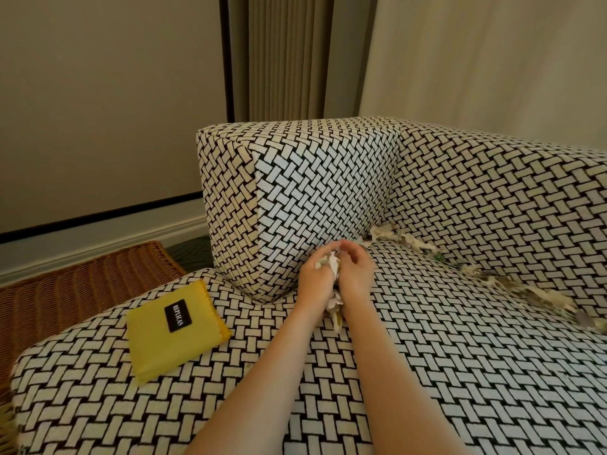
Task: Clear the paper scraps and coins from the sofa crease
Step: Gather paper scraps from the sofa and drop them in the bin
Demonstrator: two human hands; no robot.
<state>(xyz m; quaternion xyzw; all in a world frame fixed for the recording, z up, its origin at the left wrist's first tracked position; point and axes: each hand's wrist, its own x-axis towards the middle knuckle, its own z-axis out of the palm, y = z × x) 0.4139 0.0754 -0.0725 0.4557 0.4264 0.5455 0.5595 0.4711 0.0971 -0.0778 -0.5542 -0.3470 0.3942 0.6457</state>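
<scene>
Your left grip (pixel 317 280) and right grip (pixel 357 274): both clasped round one wad of paper scraps (pixel 335 298). Loose scraps (pixel 545 295): along the sofa (pixel 460 362) crease.

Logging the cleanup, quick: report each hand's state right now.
Left hand: closed, its grip on a wad of paper scraps.
Right hand: closed on the same wad.

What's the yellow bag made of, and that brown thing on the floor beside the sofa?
The yellow pouch looks like soft matte cloth: it has a zigzag-cut edge and a black label. The brown woven piece looks like wicker or rattan, slightly shiny, with its plaited strands showing.
</scene>
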